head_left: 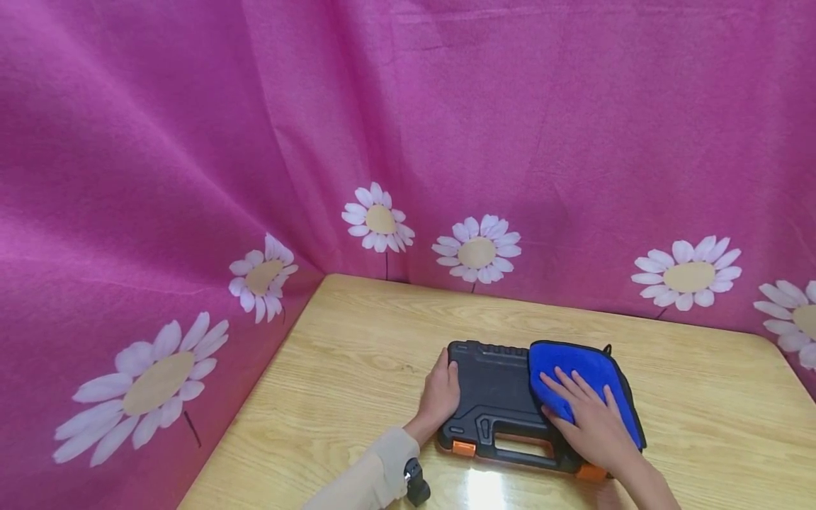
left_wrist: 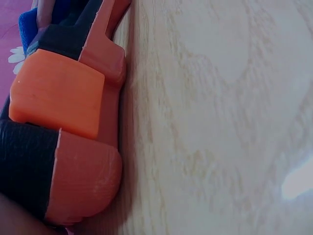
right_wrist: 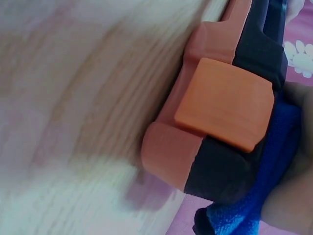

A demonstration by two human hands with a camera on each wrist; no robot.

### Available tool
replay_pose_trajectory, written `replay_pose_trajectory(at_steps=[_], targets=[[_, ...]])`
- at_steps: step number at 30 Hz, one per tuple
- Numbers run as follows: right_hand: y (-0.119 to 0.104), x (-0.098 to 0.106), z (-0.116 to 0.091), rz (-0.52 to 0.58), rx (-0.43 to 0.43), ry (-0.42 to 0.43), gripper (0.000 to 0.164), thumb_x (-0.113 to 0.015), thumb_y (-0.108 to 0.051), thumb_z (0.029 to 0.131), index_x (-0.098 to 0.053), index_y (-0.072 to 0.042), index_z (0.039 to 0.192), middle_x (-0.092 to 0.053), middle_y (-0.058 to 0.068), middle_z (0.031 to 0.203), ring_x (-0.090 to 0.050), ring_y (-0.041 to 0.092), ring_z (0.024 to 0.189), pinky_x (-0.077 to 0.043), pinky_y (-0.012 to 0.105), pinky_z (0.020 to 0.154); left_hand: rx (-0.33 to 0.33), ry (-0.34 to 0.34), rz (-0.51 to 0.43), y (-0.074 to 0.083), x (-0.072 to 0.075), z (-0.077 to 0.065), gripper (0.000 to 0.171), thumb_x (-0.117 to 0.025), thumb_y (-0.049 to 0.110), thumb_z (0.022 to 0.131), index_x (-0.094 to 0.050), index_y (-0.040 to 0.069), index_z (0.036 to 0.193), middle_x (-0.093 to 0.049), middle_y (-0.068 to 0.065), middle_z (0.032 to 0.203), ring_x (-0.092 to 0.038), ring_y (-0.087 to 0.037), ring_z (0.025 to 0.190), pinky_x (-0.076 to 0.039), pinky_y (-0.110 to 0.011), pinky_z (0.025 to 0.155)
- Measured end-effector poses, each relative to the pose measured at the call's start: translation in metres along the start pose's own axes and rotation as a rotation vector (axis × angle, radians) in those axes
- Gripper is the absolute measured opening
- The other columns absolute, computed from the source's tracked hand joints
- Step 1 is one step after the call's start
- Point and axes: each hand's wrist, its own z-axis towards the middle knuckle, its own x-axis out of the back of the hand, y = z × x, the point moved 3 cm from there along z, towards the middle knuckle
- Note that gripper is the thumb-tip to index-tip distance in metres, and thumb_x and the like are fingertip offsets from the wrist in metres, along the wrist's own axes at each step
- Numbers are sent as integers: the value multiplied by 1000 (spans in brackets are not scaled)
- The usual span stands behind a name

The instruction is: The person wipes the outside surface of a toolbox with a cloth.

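A black and orange plastic carrying case (head_left: pixel 494 386) lies flat on the table, its handle toward me. My left hand (head_left: pixel 440 389) grips the case's left side, thumb at the top edge. Spread over the right part of the lid is a blue cloth (head_left: pixel 589 365) with black edging. My right hand (head_left: pixel 589 421) presses on this cloth with its fingers spread and straight. An orange latch (left_wrist: pixel 58 93) fills much of the left wrist view. In the right wrist view, the other latch (right_wrist: pixel 227 103) sits beside the overhanging cloth (right_wrist: pixel 281 139).
The wood-grain table (head_left: pixel 357 354) extends around the case. A pink curtain (head_left: pixel 510 127) with daisy prints hangs behind the table and along its left side. A dark device (head_left: pixel 417 482) is strapped at my left wrist.
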Motion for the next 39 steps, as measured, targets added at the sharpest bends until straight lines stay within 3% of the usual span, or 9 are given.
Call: replay_pose_trajectory(at_steps=[16, 23, 30, 39], targets=[[10, 2, 18, 28, 23, -1, 60, -68, -36, 95, -52, -10, 146, -38, 27, 151, -26, 55, 139, -8, 81, 103, 8, -13, 33, -5, 0, 0, 47, -33, 11, 110, -31, -14, 149, -38, -29, 151, -38, -38, 139, -34, -49, 112], [15, 8, 26, 64, 34, 0, 55, -68, -25, 96, -52, -9, 146, -38, 28, 152, -25, 56, 139, -7, 81, 103, 27, -28, 29, -5, -1, 1, 48, -33, 14, 110, -29, -13, 150, -35, -27, 153, -36, -37, 141, -33, -48, 113], [17, 13, 39, 82, 35, 0, 51, -64, -24, 99, -52, -7, 145, -38, 29, 151, -24, 56, 139, -6, 82, 102, 18, -22, 25, -4, 1, 2, 48, -33, 14, 110, -29, -13, 150, -36, -27, 153, -36, -37, 141, -33, -49, 113], [12, 21, 58, 127, 54, 14, 48, -60, -6, 96, -49, -2, 143, -45, 31, 144, -30, 57, 135, -9, 81, 103, 19, -13, 15, -2, 1, 1, 48, -34, 13, 110, -30, -14, 149, -36, -28, 152, -37, -37, 140, -34, -48, 113]])
